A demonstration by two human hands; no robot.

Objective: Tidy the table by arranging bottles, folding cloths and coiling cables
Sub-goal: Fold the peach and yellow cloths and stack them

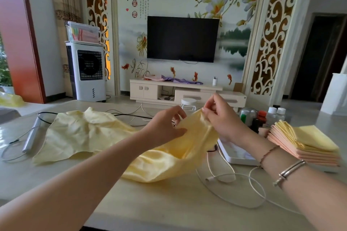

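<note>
Both hands hold up one yellow cloth [174,157] over the middle of the table [150,204]. My left hand [165,127] pinches its upper edge, and my right hand [219,118] grips the same edge a little further right. The cloth sags down onto the table below them. A second yellow cloth [78,133] lies crumpled and flat to the left. White cables [234,189] loop loosely at the front right. Black and white cables [131,116] run along the far edge. Small bottles [262,116] stand in a cluster at the right.
A stack of folded yellow and pink cloths [308,144] sits at the right edge. A white tray-like device [236,154] lies beside it. A silver stick-shaped gadget [32,135] with its cord lies at the left. A white stool [188,103] stands beyond the table.
</note>
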